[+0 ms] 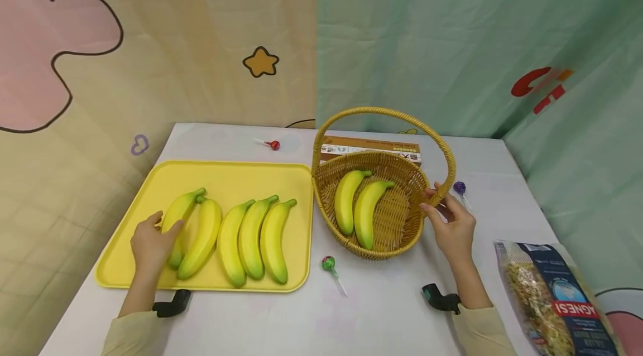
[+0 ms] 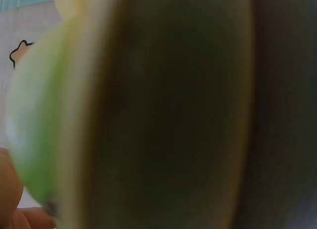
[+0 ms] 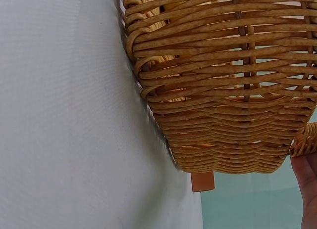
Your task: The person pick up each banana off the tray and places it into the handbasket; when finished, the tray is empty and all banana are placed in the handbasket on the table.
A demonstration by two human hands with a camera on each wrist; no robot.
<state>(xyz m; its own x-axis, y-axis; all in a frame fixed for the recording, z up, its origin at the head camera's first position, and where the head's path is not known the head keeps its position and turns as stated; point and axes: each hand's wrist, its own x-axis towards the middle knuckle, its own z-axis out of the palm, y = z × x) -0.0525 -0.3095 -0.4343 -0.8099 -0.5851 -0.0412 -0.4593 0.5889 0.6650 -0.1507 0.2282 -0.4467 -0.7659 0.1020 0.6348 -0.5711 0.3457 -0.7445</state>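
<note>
On a yellow tray (image 1: pixel 150 188) lie several yellow bananas with green ends. My left hand (image 1: pixel 153 241) grips the leftmost banana (image 1: pixel 183 207), thumb on one side and fingers on the other. Close up in the left wrist view, a banana's green end (image 2: pixel 32 125) shows beside the hand (image 2: pixel 10 194); large blurred shapes hide most of that view. The wicker basket (image 1: pixel 397 222) holds two bananas (image 1: pixel 370 213) side by side. At the basket's right side, my right hand (image 1: pixel 454 227) pinches the rim by the foot of the tall handle (image 1: pixel 384 112).
A brown and white box (image 1: pixel 372 145) lies behind the basket. Lollipops are scattered about: red (image 1: pixel 273 145) behind the tray, green (image 1: pixel 329 263) before the basket, purple (image 1: pixel 459 187) beyond my right hand. A pasta bag (image 1: pixel 552 300) lies at the right edge. Curtains close off the back.
</note>
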